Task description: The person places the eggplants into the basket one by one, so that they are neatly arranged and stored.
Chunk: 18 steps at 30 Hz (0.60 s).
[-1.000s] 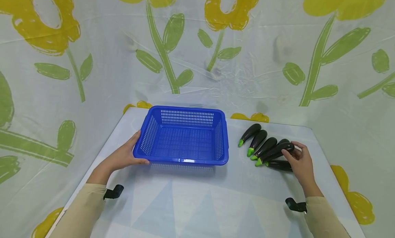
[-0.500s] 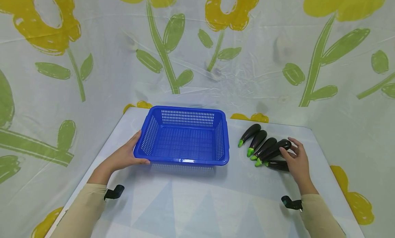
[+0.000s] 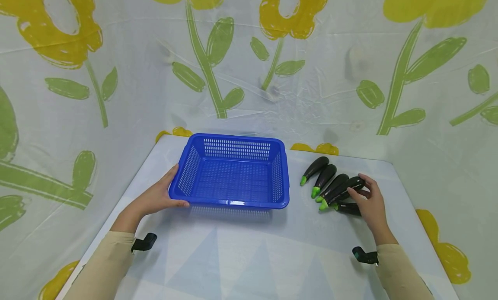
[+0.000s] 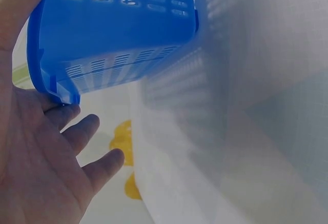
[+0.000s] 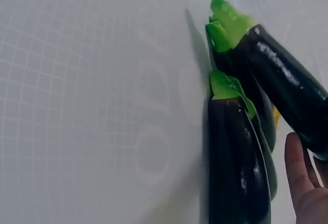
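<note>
The blue plastic basket, with slotted sides, stands on the table at centre-left. My left hand grips its near left corner, thumb along the front rim; in the left wrist view, fingertips show below the basket rim. At right, my right hand pinches the thick dark end of an eggplant between thumb and fingers. In the right wrist view, the held eggplant slants above others, its green stem end pointing away. Beneath it lies another eggplant, partly covering more behind.
Loose eggplants lie fanned to the right of the basket, including the leftmost one and its neighbour. The white table has a pale blue triangle pattern. A flower-printed curtain hangs behind and at the sides.
My right hand has moved a little to the left with the eggplant in its fingers. An eggplant beneath it shows again at its right. My left hand and the basket stay put.
</note>
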Tool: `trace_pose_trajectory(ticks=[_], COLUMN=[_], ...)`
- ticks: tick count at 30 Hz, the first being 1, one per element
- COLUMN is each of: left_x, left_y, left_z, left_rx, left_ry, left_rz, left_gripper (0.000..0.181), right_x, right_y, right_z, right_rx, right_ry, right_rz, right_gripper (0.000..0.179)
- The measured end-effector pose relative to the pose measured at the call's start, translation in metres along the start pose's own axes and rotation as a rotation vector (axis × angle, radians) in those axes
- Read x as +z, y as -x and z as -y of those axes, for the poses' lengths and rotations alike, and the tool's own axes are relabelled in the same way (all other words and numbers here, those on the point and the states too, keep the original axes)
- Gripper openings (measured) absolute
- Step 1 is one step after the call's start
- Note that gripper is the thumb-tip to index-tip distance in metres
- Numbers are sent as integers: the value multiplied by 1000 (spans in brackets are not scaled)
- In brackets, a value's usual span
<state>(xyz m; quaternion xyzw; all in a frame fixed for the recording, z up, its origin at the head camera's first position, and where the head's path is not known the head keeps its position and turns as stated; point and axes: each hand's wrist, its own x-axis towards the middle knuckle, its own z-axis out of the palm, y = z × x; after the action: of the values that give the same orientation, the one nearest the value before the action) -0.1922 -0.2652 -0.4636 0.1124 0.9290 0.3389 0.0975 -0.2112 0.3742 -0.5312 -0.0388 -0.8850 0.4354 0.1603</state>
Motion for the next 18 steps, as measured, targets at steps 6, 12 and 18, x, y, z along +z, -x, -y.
trace_pose_trajectory(ticks=[6, 12, 18], left_x=[1, 2, 4], left_y=[0, 0, 1], left_z=[0, -2, -3], left_rx=[15, 15, 3], left_ry=[3, 1, -5], left_rz=[-11, -14, -18], left_gripper=[124, 125, 125], right_x=[-6, -9, -9], right_y=[7, 13, 11], right_z=[30, 53, 53], right_rx=[47, 92, 75], right_ry=[-1, 17, 19], right_rz=[39, 59, 86], right_gripper=[62, 63, 65])
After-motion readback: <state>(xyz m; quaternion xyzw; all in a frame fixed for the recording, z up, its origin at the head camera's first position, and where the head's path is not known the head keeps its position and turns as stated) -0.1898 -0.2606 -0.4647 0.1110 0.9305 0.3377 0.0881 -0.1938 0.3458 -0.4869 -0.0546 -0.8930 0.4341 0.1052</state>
